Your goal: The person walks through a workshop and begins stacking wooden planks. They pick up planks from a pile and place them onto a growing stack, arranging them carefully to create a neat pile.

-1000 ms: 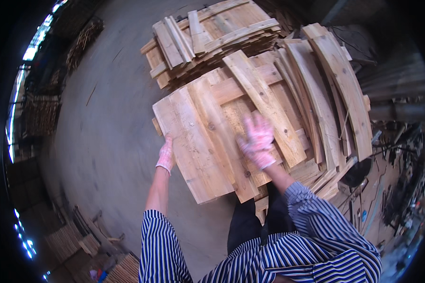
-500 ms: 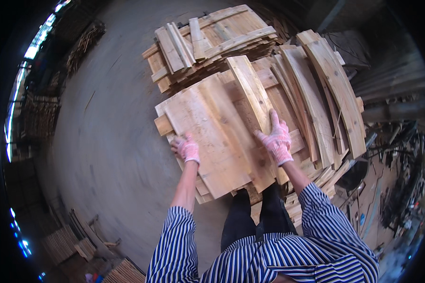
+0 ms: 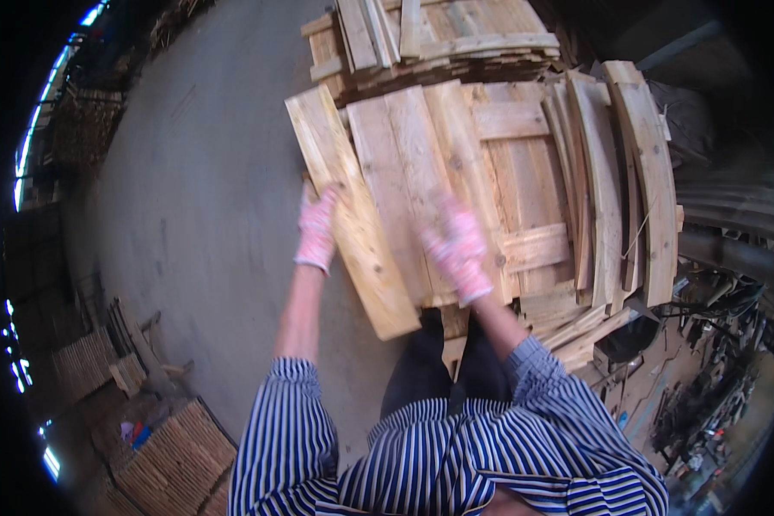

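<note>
My left hand (image 3: 316,230), in a pink and white glove, grips the left edge of a narrow yellowish board (image 3: 357,224). This board lies slanted along the left side of the stack, its near end close to my legs. To its right are pale wide boards (image 3: 396,163) and a knotty plank (image 3: 463,155), side by side on the stack. My right hand (image 3: 461,258), gloved alike, is over these boards, apart from the yellowish one. Motion smears its fingers, so their hold on anything cannot be made out.
Curved planks (image 3: 649,189) lean together on the stack's right side. Beyond stands another stack of planks (image 3: 456,47) with loose strips on top. Grey floor (image 3: 206,189) stretches to the left. Bundled wood strips (image 3: 176,460) lie at the lower left, and scrap (image 3: 705,413) litters the right.
The yellowish board has passed from my right hand, across the stack, to its left side, where my left hand now grips it. My right hand has let go of it. The view has shifted.
</note>
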Demonstrator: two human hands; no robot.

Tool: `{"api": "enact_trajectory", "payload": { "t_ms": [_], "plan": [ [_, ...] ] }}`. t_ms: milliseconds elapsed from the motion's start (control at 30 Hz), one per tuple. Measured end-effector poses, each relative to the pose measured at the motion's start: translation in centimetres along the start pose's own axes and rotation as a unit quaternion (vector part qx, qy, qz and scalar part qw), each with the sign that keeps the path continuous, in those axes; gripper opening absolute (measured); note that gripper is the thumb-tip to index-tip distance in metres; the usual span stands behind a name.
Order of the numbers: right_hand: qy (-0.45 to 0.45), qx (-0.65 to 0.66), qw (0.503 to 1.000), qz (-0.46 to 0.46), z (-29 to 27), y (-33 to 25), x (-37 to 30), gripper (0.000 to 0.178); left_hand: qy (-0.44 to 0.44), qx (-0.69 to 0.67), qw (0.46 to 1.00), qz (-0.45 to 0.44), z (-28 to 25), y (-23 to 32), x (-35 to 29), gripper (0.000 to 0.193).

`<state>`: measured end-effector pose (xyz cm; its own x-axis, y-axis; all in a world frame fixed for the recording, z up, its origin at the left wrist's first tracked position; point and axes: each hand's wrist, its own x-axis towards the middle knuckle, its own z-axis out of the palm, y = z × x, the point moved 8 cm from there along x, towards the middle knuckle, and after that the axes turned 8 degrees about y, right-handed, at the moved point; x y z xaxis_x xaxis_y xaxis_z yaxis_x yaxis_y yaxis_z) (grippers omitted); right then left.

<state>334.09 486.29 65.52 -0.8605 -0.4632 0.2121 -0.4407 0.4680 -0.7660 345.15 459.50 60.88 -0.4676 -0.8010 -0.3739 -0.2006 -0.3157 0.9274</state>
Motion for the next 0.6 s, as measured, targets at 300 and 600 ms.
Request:
{"api": "enact_trajectory", "payload": {
  "t_ms": [300, 600],
  "plan": [
    [-0.014, -0.202, 0.948, 0.247, -0.2, 13.2, 1.9, 0.07, 0.077, 0.097, 0.992, -0.005, -4.5, -8.4, 7.5, 0.063],
    [0.028, -0.132, 0.96, 0.247, -0.6, 15.2, 6.5, 0.07, 0.014, 0.288, 0.957, 0.001, -2.8, -6.3, 7.8, 0.082]
  ]
}}
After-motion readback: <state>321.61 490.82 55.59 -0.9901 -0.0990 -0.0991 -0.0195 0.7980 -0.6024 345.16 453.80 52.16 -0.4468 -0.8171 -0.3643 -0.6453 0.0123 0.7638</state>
